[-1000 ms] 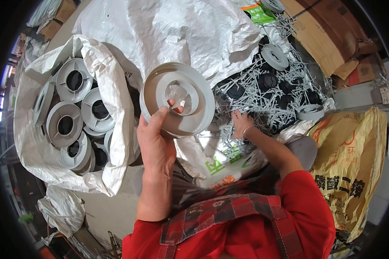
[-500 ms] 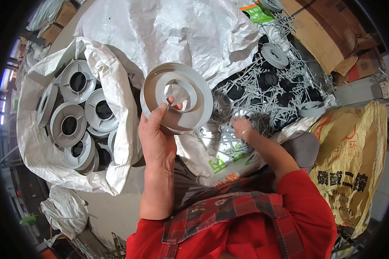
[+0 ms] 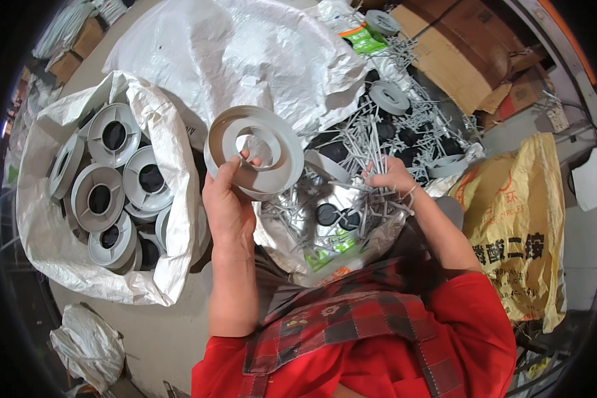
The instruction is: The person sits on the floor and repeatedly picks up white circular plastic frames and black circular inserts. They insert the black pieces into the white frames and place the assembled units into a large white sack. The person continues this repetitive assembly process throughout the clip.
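Pinched between thumb and fingers of my left hand (image 3: 229,199) is a grey plastic ring-shaped part (image 3: 288,156), its wide rim tilted up around a smaller inner collar. Some fingertips show through its centre hole. My right hand (image 3: 397,178) is closed on a bunch of thin grey plastic sticks (image 3: 371,146) raised above the pile. Another grey ring (image 3: 330,167) lies partly hidden among the sticks between my hands. Below the bunch, two black round caps (image 3: 326,214) rest on a white plastic sheet. More black caps and grey rings (image 3: 389,98) are scattered through the pile behind.
An open white woven sack (image 3: 176,265) on the left holds several grey rings with dark centres. Behind the hands spreads a large white sack (image 3: 245,53). A yellow sack (image 3: 511,225) stands on the right, below flattened cardboard (image 3: 451,56).
My right hand has come up from the pile with a bunch of sticks, uncovering black caps and a grey ring. The left hand still holds its ring. The view has shifted slightly.
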`<state>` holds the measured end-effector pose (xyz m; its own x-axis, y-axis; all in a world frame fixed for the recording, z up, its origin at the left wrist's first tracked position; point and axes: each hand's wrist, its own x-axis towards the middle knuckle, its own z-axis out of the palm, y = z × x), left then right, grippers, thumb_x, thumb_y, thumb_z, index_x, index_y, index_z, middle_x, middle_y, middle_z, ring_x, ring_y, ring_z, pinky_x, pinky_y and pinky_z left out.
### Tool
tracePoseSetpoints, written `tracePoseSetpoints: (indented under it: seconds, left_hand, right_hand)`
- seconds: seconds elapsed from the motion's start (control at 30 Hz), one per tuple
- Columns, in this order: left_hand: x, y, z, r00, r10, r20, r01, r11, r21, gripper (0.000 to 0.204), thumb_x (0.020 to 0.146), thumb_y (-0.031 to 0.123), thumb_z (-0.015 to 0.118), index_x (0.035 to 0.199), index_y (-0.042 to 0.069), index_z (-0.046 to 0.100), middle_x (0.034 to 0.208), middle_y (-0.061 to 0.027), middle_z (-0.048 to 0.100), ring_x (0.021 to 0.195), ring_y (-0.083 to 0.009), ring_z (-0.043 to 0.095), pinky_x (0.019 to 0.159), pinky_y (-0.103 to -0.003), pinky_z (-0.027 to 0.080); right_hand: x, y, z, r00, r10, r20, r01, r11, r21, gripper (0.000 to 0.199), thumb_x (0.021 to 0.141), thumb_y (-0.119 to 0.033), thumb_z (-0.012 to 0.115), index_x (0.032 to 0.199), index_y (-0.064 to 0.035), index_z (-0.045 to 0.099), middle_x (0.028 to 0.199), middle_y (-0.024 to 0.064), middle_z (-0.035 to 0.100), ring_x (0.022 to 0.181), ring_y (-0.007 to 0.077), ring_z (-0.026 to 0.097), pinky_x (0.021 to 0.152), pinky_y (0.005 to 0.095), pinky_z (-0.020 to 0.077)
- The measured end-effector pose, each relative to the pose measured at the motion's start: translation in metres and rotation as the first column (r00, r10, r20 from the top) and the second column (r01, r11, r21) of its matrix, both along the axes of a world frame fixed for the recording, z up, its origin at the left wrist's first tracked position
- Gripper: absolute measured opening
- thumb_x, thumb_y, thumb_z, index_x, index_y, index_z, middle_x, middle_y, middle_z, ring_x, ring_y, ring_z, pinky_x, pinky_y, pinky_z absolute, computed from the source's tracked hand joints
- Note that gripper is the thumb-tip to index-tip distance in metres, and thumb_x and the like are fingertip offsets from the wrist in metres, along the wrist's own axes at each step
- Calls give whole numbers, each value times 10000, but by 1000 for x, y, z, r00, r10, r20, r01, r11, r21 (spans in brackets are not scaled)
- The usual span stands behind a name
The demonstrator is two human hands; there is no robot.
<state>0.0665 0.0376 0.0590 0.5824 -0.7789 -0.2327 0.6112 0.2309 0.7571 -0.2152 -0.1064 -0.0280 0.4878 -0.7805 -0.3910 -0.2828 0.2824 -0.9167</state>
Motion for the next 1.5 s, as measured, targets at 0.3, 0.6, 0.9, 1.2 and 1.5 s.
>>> tracePoseSetpoints:
  seconds: [0.3,0.6,0.9,1.2,1.5]
  left_hand:
    - [1,7,-3,1000,-27,-6,27,999,23,353,864,114,522,1181,-33,475,953,-121,605,841,-231,600,824,-366,475]
    - [-17,3,8,995,-78,-57,79,997,5,307,851,73,548,1132,-45,505,966,-125,618,803,-209,621,771,-359,491]
    - [-10,3,2,999,-43,2,43,999,18,318,849,61,540,1147,-41,499,961,-121,615,805,-209,613,769,-350,490]
    - [-12,-7,0,1000,18,-7,-17,991,133,345,850,57,523,1178,-42,481,967,-118,607,812,-204,593,786,-347,481]
    - [-24,-16,-3,996,-40,81,18,967,253,417,844,122,551,1219,-37,463,1006,-139,611,874,-254,614,840,-380,478]
  right_hand:
    - [-76,44,218,872,-333,358,474,758,-448,397,665,-35,695,1041,-5,569,948,91,645,782,172,626,724,297,513]
    - [-440,41,361,38,-898,-438,-144,429,-892,473,793,-215,696,1179,-4,523,1060,122,609,948,195,596,807,322,478]
    - [-125,45,217,784,-377,-493,-142,664,-734,381,808,-91,647,1173,-42,549,1077,52,603,927,144,589,774,293,492]
    - [-57,-54,-143,761,-463,-455,631,692,351,708,753,-520,660,1301,-114,470,1365,169,423,1163,469,413,889,665,336]
    - [-46,-91,-227,181,-688,-703,968,252,2,967,687,-483,741,1357,39,278,1272,232,491,1100,326,544,897,448,446]
